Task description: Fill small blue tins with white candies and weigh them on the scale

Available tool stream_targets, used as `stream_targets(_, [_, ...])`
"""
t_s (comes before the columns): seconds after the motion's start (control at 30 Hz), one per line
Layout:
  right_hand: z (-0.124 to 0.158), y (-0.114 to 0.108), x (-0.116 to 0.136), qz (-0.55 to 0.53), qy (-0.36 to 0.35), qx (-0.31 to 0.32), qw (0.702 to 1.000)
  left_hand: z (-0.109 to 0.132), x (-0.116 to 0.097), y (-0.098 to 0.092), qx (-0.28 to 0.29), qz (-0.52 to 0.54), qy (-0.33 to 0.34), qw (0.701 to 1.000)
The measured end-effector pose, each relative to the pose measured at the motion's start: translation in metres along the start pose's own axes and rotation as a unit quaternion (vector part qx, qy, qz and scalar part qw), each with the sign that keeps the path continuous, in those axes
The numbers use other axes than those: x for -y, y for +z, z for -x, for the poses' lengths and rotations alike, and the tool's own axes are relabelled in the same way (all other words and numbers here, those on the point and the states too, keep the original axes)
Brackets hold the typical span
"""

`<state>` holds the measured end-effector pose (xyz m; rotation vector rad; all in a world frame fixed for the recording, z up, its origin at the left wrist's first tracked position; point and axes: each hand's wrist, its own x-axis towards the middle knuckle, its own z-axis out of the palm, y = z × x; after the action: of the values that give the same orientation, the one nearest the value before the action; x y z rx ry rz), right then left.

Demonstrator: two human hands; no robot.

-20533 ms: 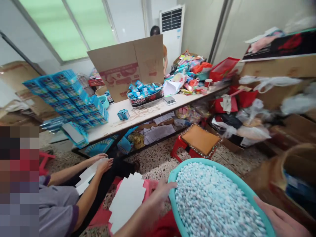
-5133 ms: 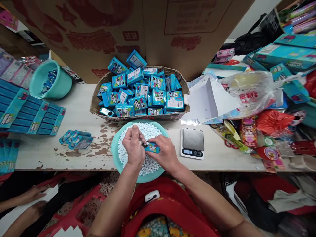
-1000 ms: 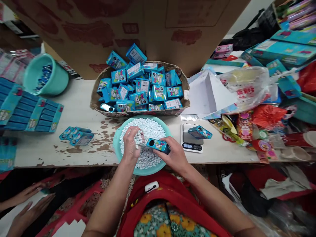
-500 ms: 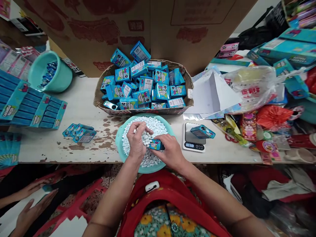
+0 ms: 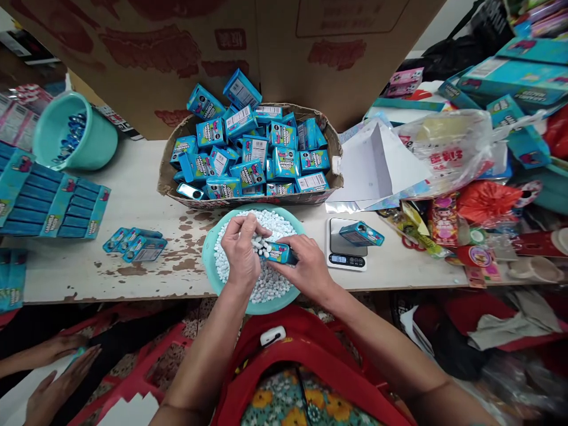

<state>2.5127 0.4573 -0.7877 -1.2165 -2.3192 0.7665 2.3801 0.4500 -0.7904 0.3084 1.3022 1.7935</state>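
A teal basin (image 5: 208, 267) full of small white candies (image 5: 270, 284) stands at the table's near edge. Over it my right hand (image 5: 307, 267) grips a small blue candy box (image 5: 278, 252), held on its side. My left hand (image 5: 239, 248) is cupped with its fingers closed round several white candies, right at the box's open end. Another small blue box (image 5: 361, 233) lies on a little digital scale (image 5: 346, 259) just to the right of the basin.
A cardboard tray (image 5: 165, 177) piled with blue boxes sits behind the basin, with tall cardboard behind it. A teal bowl (image 5: 53, 127), flat blue cartons (image 5: 48, 204) and a few loose boxes (image 5: 133, 244) lie left. Bags and packaging crowd the right. Another person's hands (image 5: 53, 384) are at lower left.
My left hand scooped candies from the basin and rose to the box's open end. My right hand tilted the box slightly. The box on the scale stayed put.
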Motion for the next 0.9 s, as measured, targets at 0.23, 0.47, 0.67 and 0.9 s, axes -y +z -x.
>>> stream_targets(0.23, [-0.004, -0.004, -0.002, -0.009, 0.011, -0.001, 1.000, -0.001, 0.000, 0.004, -0.002, 0.008, -0.007, 1.000])
stream_targets(0.47, [-0.010, -0.003, -0.004, -0.016, 0.019, -0.002, 1.000, 0.000, 0.002, 0.005, 0.009, 0.005, -0.002, 1.000])
stream_targets(0.67, [-0.012, -0.010, 0.006, -0.049, 0.014, -0.019, 0.999, 0.007, -0.008, 0.008, 0.008, 0.025, 0.032, 0.999])
stream_targets(0.9, [-0.010, -0.002, 0.000, -0.070, 0.041, -0.029, 0.996, 0.005, 0.005, 0.009, -0.013, 0.004, 0.014, 1.000])
